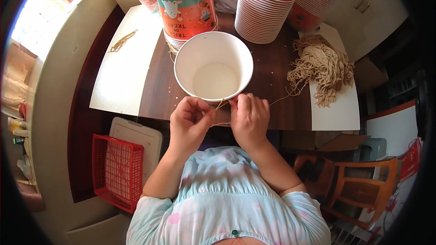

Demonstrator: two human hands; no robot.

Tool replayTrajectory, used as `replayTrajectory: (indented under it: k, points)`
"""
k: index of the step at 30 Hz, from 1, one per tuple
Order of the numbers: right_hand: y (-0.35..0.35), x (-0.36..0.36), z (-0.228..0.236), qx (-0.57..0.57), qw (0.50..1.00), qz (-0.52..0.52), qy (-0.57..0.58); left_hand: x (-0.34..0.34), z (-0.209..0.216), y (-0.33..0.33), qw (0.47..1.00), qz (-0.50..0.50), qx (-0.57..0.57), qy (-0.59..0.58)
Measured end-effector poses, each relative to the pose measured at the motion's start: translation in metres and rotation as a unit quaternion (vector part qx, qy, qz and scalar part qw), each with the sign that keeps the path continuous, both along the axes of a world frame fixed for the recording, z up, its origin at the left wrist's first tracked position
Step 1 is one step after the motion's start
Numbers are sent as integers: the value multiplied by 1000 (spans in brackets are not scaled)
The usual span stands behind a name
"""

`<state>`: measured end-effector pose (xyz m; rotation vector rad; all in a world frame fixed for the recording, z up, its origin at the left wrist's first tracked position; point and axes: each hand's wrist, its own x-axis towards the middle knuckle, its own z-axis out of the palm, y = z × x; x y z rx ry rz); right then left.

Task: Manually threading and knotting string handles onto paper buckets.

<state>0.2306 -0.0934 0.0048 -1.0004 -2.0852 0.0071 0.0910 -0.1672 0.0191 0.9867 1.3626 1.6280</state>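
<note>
A white paper bucket (213,66) stands at the table's near edge with its mouth up and nothing inside. At its near rim, my left hand (191,119) is closed, thumb and fingers pinching a thin tan string (221,124). My right hand (249,120) is closed beside it, fingertips at the bucket's rim and on the same string. A bit of the string passes over the rim between the hands. From my right hand the string runs right to a tangled heap of tan string (321,67).
Behind the bucket sits an upturned orange printed bucket (187,11) on others. A tall stack of nested buckets (264,16) rises at the back. Cut string pieces (122,41) lie on a white board (125,70) at left. A red plastic basket (119,170) and a wooden chair (359,186) flank me.
</note>
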Motion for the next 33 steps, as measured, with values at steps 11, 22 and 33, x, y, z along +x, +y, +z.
replayTrajectory:
  k: [11, 22, 33]
  points:
    - [-10, 19, 23, -38, 985, 144, 83, -4, 19, -25, 993, -86, -85, 20]
    - [13, 1, 32, 78, 953, 278, 96, -4, 75, -38, 957, -223, 42, 182]
    - [55, 48, 54, -8, 932, 363, 5, -39, 105, -35, 932, -320, -66, 158]
